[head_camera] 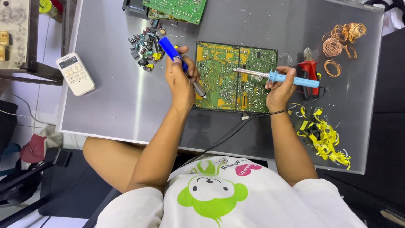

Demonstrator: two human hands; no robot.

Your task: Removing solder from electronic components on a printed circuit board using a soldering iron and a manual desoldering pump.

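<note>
Left hand closed on blue desoldering pump | right hand gripping soldering iron | circuit board flat on worktop | we'd keep both tips close on one joint.

Two green circuit boards, one white remote, one red cutter, two copper wire coils, one pile of loose components at upper left.
</note>
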